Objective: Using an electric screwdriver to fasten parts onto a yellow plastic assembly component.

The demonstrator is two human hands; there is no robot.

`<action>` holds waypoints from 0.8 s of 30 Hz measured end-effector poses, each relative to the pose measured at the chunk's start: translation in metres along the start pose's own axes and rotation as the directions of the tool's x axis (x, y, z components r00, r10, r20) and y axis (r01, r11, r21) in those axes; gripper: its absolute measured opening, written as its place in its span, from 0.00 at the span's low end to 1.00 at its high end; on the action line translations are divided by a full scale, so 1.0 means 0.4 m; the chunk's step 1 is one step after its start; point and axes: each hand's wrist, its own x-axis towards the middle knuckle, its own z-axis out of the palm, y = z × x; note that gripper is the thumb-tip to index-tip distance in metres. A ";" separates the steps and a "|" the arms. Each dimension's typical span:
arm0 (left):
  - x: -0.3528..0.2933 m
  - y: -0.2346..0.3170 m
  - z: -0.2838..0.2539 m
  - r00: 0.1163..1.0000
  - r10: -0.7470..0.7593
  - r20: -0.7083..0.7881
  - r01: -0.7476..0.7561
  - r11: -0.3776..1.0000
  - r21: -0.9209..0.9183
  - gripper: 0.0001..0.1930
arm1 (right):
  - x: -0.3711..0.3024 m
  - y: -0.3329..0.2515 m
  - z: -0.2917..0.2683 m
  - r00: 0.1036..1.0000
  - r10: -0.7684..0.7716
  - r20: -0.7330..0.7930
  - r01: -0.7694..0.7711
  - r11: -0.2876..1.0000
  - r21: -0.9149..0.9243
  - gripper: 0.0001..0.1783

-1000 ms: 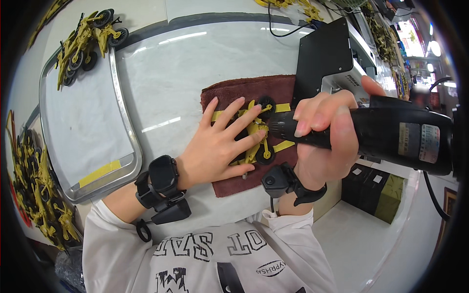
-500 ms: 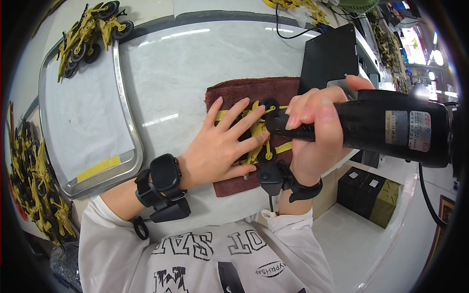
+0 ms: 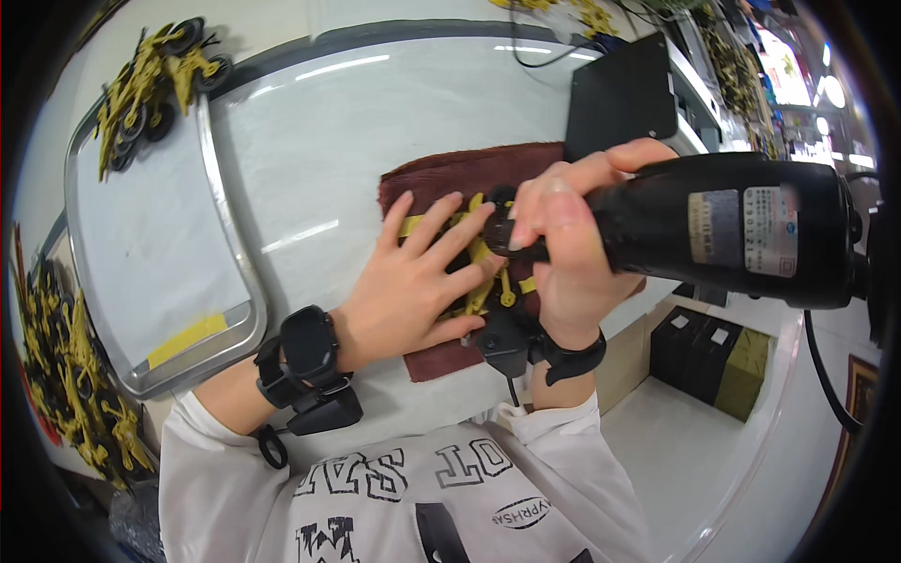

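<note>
My left hand [image 3: 413,291] lies palm down with fingers spread across a yellow model [image 3: 508,293] with black wheels, like a small motorbike. The model rests on a brown cloth [image 3: 479,167], and my fingers hide much of it. My right hand [image 3: 568,225] is wrapped round the narrow front of a thick black corded power tool [image 3: 648,220], held nearly level. The tool's front end points left, at the wheel side of the model close to my left fingertips. Whether it touches the model I cannot tell.
A metal tray [image 3: 251,319] lined with white paper stands at the left, with several similar models [image 3: 155,89] at its far end. More yellow models [image 3: 80,375] are heaped beyond its left side. A black panel [image 3: 619,94] stands behind the cloth. A black cable [image 3: 815,366] hangs from the tool.
My right hand and the power tool have moved left, farther over the model. My left hand stays in place on it. The whole view has shifted slightly.
</note>
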 end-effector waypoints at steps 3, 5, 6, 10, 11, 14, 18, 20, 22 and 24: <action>-0.015 -0.019 -0.001 0.998 -0.046 0.035 0.046 0.999 -0.001 0.28 | -0.026 -0.067 -0.044 0.994 -0.076 -0.079 0.102 0.903 0.418 0.20; 0.020 0.006 0.002 0.999 -0.016 0.048 0.017 1.000 -0.010 0.29 | 0.019 -0.112 -0.156 0.969 -0.128 -0.211 0.209 0.880 0.427 0.24; 0.020 0.011 -0.004 0.999 -0.023 0.047 0.023 1.000 -0.009 0.29 | 0.026 -0.139 -0.213 0.934 -0.136 -0.330 0.249 0.911 0.330 0.29; 0.023 0.012 -0.006 0.999 -0.015 0.033 0.015 1.000 0.012 0.29 | 0.122 -0.073 -0.316 0.839 -0.077 -0.538 0.154 0.983 0.099 0.25; 0.016 0.007 -0.003 0.999 -0.032 0.029 0.031 0.999 0.019 0.29 | 0.124 -0.006 -0.297 0.850 -0.182 -0.495 0.077 0.971 -0.225 0.25; 0.016 0.007 -0.002 1.000 -0.022 0.018 0.021 1.000 0.021 0.30 | 0.138 -0.024 -0.261 0.834 0.035 -0.550 0.007 0.997 0.074 0.23; 0.011 -0.001 0.009 1.000 -0.017 0.013 0.017 1.000 0.006 0.30 | 0.028 -0.057 -0.222 0.896 0.136 -0.423 -0.019 0.963 0.270 0.29; 0.015 0.012 -0.003 0.999 -0.026 0.025 0.026 1.000 0.002 0.30 | -0.012 -0.086 -0.175 0.932 0.068 -0.356 0.066 0.934 0.352 0.31; 0.018 0.019 -0.004 0.999 -0.026 0.022 0.026 1.000 0.001 0.31 | -0.006 -0.094 -0.106 0.935 -0.012 -0.356 0.171 0.892 0.419 0.32; 0.013 0.014 -0.006 0.999 -0.032 0.004 0.032 0.999 0.007 0.31 | 0.013 -0.069 -0.064 0.931 -0.010 -0.366 0.117 0.956 0.270 0.32</action>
